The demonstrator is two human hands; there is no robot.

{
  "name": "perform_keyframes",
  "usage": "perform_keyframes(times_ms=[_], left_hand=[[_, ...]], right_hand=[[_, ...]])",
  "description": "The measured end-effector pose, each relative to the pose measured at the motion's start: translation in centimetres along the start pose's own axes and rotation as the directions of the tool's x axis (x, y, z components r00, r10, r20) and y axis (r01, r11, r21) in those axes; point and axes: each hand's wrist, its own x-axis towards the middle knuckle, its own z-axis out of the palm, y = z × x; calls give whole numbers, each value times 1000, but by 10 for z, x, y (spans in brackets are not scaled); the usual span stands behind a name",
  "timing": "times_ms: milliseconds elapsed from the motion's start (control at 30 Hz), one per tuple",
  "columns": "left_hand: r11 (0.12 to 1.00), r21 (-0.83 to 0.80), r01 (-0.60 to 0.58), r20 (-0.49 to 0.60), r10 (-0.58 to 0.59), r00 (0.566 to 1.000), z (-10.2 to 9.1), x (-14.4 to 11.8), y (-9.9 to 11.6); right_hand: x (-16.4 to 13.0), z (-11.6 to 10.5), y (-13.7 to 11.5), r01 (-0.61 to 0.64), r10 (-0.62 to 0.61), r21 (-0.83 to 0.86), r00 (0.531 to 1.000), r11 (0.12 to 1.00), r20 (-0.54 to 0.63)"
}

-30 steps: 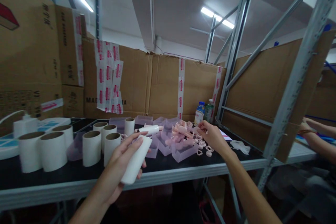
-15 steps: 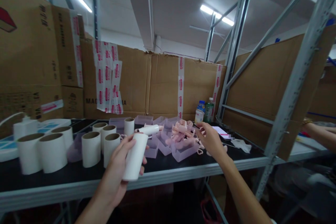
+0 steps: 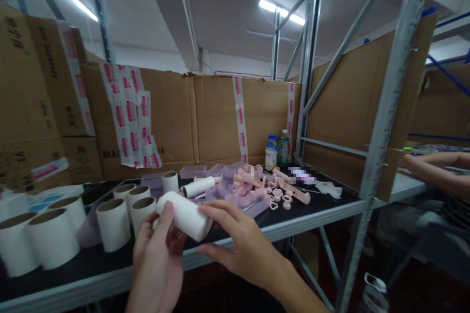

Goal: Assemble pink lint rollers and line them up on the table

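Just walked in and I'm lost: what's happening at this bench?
A person holds a white roll in front of the shelf: the left hand grips it and the right hand touches its end. More rolls stand on the shelf beside pink parts. Another person's arm shows far right.

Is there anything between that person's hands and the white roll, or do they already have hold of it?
Nothing visible stands between them. The left hand grips the white roll from below, thumb on its end, and the right hand touches its other end with its fingertips, above the edge of the black shelf.
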Motion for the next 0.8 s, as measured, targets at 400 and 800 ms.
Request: perform_keyframes(times_ms=[400,800], left_hand=[[997,71,-26,19,25,1000,1,3,-5],[992,117,-36,121,22,992,-1,-4,-15]], right_hand=[[0,5,4,-20,31,38,949,999,-314],[-1,-4,8,-8,53,169,963,986,-263]])
